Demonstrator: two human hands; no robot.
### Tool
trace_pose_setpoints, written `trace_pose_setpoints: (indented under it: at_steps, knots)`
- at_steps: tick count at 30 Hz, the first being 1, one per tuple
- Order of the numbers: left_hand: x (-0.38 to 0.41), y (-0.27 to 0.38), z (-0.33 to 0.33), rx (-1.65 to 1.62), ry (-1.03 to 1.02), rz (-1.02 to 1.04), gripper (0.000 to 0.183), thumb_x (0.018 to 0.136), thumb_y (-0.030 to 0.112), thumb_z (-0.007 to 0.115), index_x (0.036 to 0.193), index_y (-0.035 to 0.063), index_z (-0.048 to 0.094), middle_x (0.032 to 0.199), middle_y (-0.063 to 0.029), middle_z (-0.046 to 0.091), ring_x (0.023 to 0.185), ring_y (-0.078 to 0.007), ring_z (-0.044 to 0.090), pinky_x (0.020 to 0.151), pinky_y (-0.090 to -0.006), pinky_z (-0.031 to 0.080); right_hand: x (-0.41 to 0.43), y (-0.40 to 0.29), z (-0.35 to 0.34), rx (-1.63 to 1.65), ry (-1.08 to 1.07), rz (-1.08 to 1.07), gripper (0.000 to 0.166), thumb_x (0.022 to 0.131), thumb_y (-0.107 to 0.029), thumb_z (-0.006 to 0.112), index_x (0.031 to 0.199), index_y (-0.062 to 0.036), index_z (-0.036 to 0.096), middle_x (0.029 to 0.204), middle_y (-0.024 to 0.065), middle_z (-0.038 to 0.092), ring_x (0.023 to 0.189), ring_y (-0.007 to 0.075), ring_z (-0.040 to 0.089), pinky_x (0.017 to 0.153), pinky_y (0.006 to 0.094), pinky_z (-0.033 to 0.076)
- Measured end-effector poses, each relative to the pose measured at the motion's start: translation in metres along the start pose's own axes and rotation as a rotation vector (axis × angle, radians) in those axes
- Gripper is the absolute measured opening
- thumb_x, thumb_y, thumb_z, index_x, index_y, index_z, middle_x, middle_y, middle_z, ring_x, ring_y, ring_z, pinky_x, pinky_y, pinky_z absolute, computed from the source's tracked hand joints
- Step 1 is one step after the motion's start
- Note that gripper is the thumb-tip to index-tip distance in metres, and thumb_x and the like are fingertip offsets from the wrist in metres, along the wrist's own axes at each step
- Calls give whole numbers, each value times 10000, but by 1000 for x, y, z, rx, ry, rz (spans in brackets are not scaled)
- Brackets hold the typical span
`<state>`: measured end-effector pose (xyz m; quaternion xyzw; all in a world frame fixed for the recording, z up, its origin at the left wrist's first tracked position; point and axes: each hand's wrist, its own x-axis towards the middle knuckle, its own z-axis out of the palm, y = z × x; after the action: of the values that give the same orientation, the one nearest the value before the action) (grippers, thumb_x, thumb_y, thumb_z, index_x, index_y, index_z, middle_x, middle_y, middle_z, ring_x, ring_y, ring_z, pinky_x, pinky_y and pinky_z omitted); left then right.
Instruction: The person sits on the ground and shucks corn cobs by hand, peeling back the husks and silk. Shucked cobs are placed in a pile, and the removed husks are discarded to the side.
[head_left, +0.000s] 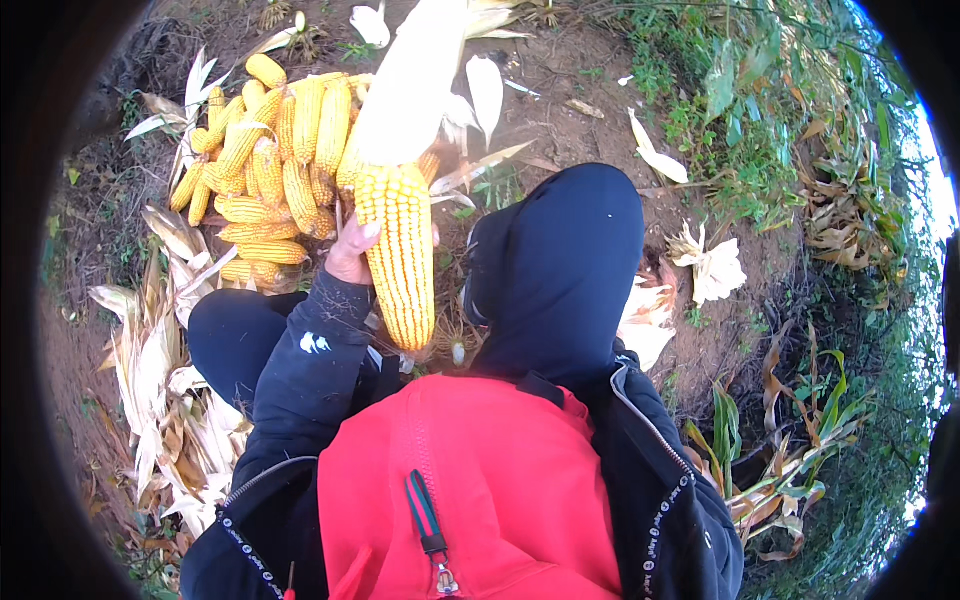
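Observation:
My left hand (354, 251) is closed around an ear of yellow corn (397, 262), with the thumb on its left side and a fingertip just showing on the right. The bare kernels point toward my body. From the ear's far end stretches a pale husk (412, 82), so brightly lit that its detail is washed out. Beyond the hand lies a pile of husked corn ears (277, 157) on the soil. My right hand is out of view; the right sleeve (645, 397) runs down beside my raised knee (577, 225).
Dry husks (172, 420) are heaped on the left beside my other knee (232, 337). Loose husk pieces (660, 154) are scattered over bare soil (555, 112). Another torn husk (709, 266) lies right of my leg. Green weeds (750, 150) and fallen corn stalks (787, 480) border the right side.

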<state>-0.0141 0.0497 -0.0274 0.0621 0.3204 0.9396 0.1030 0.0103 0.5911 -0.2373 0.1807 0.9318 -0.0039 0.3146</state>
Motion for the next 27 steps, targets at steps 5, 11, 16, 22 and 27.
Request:
trace_pose_setpoints:
  at_steps: [5,11,16,22,27]
  knots:
    - [-20,5,2,-100,60,8,776,707,441,659,1263,-11,362,1107,-155,512,903,-288,565,712,-383,510,-66,-54,-89,66,-357,78,415,724,-333,684,853,54,609,780,186,648,670,255,653,577,378,536]
    - [-16,5,4,-163,27,29,770,712,438,658,1256,-20,363,1080,-187,530,874,-311,591,716,-402,524,-113,-56,-216,203,-6,100,376,760,-323,684,748,42,594,590,116,624,473,176,611,438,322,503]
    - [-9,8,13,-29,33,51,766,703,414,656,1236,-55,367,1024,-195,556,859,-303,613,725,-386,534,-165,-164,-326,1076,527,-813,160,870,-151,588,956,-16,594,691,37,619,525,71,549,485,192,449]
    - [-11,7,18,11,16,47,761,680,413,665,1218,-46,384,956,-183,569,806,-282,615,698,-364,530,-199,-330,-350,1239,177,-1142,369,830,-166,641,1128,9,514,983,95,618,846,120,582,612,227,481]
    - [-16,2,3,53,18,10,769,662,430,673,1204,-40,396,949,-176,572,791,-279,614,684,-363,529,-171,-377,-339,1355,-44,-1097,277,822,-145,633,1051,-19,542,932,65,611,788,111,576,619,241,488]
